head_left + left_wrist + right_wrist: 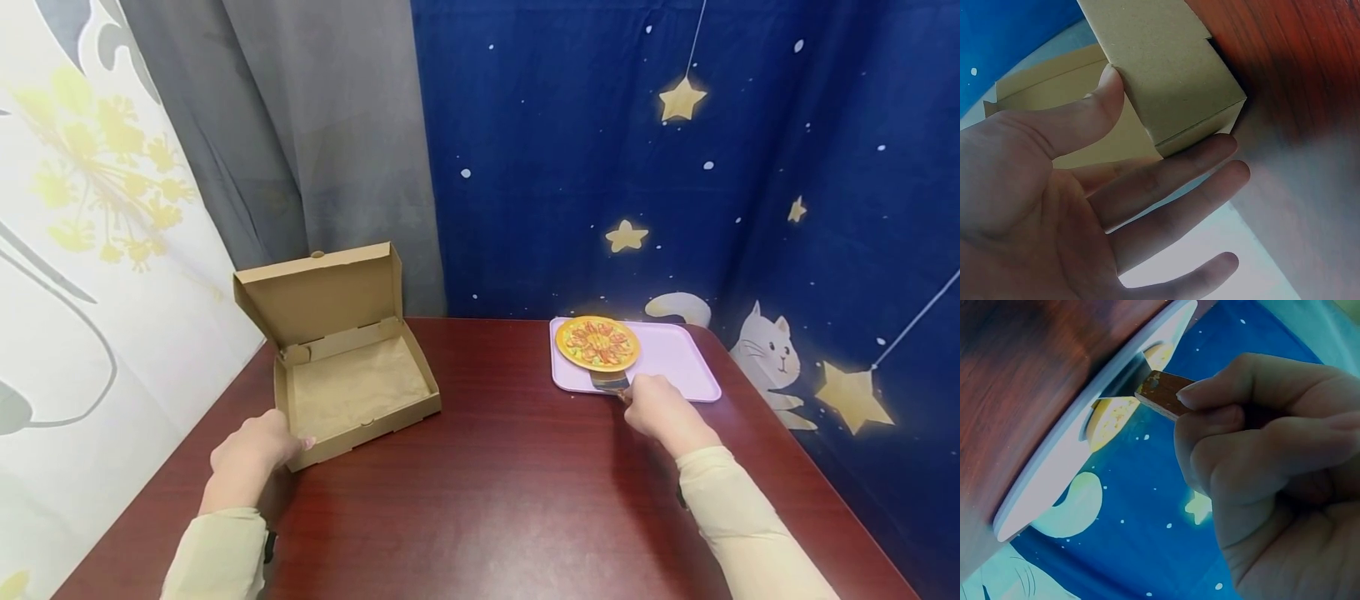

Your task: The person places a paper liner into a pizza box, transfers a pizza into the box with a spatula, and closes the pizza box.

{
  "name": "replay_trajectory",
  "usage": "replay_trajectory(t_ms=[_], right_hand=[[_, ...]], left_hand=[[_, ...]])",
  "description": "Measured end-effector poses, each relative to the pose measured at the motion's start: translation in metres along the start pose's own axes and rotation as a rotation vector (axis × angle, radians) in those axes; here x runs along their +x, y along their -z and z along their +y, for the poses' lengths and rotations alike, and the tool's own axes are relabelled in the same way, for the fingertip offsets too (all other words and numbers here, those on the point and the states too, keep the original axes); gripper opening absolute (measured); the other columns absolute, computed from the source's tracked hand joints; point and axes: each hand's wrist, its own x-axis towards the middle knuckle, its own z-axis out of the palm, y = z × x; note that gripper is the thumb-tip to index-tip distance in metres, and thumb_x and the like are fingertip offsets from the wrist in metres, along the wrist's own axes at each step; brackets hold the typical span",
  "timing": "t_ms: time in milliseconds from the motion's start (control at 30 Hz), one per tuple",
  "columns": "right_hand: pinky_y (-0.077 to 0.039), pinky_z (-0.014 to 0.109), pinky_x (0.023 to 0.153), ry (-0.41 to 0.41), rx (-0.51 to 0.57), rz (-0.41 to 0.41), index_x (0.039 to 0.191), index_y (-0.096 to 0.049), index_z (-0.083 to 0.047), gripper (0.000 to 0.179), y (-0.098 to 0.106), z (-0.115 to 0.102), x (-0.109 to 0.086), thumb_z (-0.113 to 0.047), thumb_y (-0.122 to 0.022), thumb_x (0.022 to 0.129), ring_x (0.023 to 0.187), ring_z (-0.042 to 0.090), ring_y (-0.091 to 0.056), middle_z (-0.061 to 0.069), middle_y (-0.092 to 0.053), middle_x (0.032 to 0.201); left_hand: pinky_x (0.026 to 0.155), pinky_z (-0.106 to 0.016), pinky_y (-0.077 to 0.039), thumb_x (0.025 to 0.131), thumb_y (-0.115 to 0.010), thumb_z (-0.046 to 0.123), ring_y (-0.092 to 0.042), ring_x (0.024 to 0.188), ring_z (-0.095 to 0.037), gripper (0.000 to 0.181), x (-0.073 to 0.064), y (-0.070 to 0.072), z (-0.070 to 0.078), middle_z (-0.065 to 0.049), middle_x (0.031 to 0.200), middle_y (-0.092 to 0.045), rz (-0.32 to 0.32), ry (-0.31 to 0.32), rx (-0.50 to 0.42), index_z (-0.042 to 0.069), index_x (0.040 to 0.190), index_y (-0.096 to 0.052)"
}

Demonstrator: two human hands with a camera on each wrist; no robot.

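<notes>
A pizza lies on a lilac tray at the far right of the table. My right hand grips the wooden handle of a metal spatula; its fingers are curled round the handle. The blade meets the pizza's near edge, partly hidden beneath it. On the left stands a cardboard pizza box with its lid raised. My left hand holds the box's near left corner, thumb over the rim on the inner side and fingers outside and below the corner.
Dark red wooden table bears everything, and its surface runs between box and tray. Behind it hang a grey curtain and a blue star-patterned curtain. A white patterned curtain lines the left side.
</notes>
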Motion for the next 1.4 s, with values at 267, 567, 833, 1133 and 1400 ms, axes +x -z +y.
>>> replay_trajectory(t_ms=[267,567,833,1133,1400], right_hand=[[-0.052,0.043,0.074,-0.015,-0.003,0.013,0.082,-0.072,0.0,0.009,-0.005,0.001,0.007,0.002,-0.065,0.086,0.072,0.026,-0.058,0.012,-0.068,0.077],[-0.053,0.039,0.073,-0.046,0.019,-0.004,0.09,-0.074,0.002,0.009,-0.006,0.003,0.014,0.003,-0.065,0.088,0.072,0.026,-0.061,0.012,-0.067,0.077],[-0.052,0.039,0.07,-0.029,0.011,0.027,0.085,-0.072,0.0,0.009,-0.007,0.008,0.022,0.003,-0.064,0.086,0.071,0.027,-0.06,0.013,-0.067,0.077],[-0.049,0.037,0.067,0.007,0.003,0.046,0.082,-0.074,-0.003,0.012,-0.005,0.012,0.031,0.002,-0.063,0.085,0.069,0.026,-0.058,0.011,-0.066,0.072],[-0.049,0.036,0.067,0.004,0.001,0.028,0.088,-0.076,-0.002,0.012,-0.004,0.016,0.036,-0.001,-0.064,0.089,0.069,0.025,-0.059,0.012,-0.068,0.075]], left_hand=[[0.076,-0.065,-0.052,0.097,-0.071,0.053,-0.064,0.109,-0.057,0.067,0.001,0.0,-0.001,-0.041,0.133,-0.06,-0.003,0.004,-0.004,-0.006,0.129,-0.061],[0.078,-0.067,-0.052,0.097,-0.071,0.052,-0.063,0.112,-0.059,0.068,0.0,0.002,0.0,-0.042,0.136,-0.058,-0.003,0.001,-0.002,-0.006,0.129,-0.06],[0.078,-0.067,-0.052,0.096,-0.073,0.052,-0.063,0.112,-0.06,0.067,-0.001,0.002,0.0,-0.042,0.136,-0.058,-0.004,0.0,0.0,-0.006,0.127,-0.06],[0.078,-0.067,-0.052,0.097,-0.072,0.052,-0.064,0.11,-0.059,0.066,-0.002,0.004,0.001,-0.041,0.134,-0.059,-0.014,0.003,0.004,-0.006,0.127,-0.06],[0.078,-0.066,-0.052,0.097,-0.072,0.053,-0.064,0.108,-0.056,0.067,-0.001,0.004,0.001,-0.041,0.133,-0.06,-0.019,0.005,0.007,-0.006,0.127,-0.06]])
